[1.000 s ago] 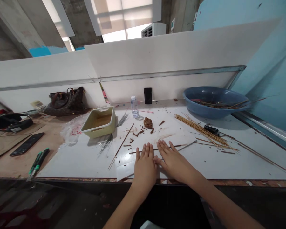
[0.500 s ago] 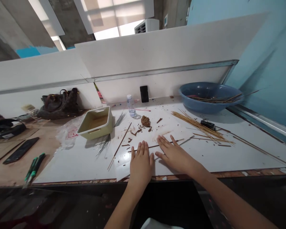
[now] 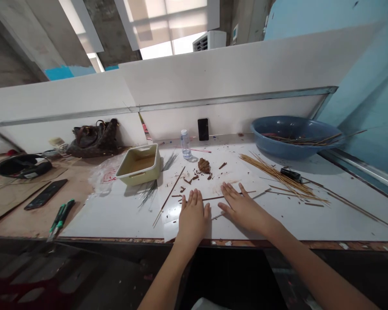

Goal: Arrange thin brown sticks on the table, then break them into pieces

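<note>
My left hand lies flat, palm down, over the left part of a thin brown-coated stick on the white board. Beside it, my right hand rests flat with spread fingers, the fingertips over the same stick toward its right end. Parts of the stick are hidden under both hands. Beyond them sits a rough lump of brown paste with crumbs around it. Another coated stick with a bare lower end lies left of my left hand. A thin metal strip shows near my right hand.
Bare thin sticks lie at right beside a black cylinder. Behind is a blue basin. At left stand a yellow-green tub, thin wires, a phone and green-handled cutters. A bottle stands near an upright phone.
The view has turned slightly left, so the table things appear farther right. Both hands stay flat over the brown-coated stick, with little visible shift.
</note>
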`<state>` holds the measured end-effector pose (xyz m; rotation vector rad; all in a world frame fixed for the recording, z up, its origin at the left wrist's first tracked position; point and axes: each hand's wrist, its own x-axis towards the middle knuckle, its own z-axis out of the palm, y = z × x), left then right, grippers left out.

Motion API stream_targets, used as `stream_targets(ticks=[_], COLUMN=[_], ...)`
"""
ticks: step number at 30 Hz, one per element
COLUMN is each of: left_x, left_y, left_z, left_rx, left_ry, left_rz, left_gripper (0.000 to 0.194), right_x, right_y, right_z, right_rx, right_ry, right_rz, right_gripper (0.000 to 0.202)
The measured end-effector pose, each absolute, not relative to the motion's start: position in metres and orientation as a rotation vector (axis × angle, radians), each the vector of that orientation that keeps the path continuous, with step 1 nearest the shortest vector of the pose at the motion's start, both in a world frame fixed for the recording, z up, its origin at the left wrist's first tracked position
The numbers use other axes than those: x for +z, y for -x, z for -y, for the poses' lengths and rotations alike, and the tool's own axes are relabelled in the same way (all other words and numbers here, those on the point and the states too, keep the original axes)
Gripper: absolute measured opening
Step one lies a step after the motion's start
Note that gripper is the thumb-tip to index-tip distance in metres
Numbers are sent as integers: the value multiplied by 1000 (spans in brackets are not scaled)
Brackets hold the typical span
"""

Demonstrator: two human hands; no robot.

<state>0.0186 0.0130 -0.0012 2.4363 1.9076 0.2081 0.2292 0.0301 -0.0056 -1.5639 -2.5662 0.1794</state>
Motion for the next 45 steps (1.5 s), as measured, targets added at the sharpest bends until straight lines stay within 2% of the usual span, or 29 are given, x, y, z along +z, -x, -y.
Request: stream_targets(ticks=[9, 17, 25, 33, 41, 45], left_x=[-27, -6, -33, 3, -22, -10], left_y=[-5, -17, 2, -21, -3, -9], left_z=[36, -17, 35, -21, 32, 8], left_rx=[303, 271, 305, 198, 266, 182], left_ry=[-2558, -2427, -2556, -2377, -2527, -2462], left_rz=[-1891, -1995, -1905, -2056, -1964, -1993], left_gripper=[59, 62, 62, 67, 62, 63], right_x=[-31, -8, -51, -2, -53, -37], right_y=[-239, -232, -239, -224, -243, -242], right_z=[20, -45, 18, -48, 14, -15], right_rx=[84, 168, -14, 142, -43, 81], right_ry=[1562, 1644, 1608, 1782, 1578, 1643], right_rz=[2522, 2568, 2451, 2533, 2459, 2523], right_gripper=[83, 81, 88, 83, 90, 89])
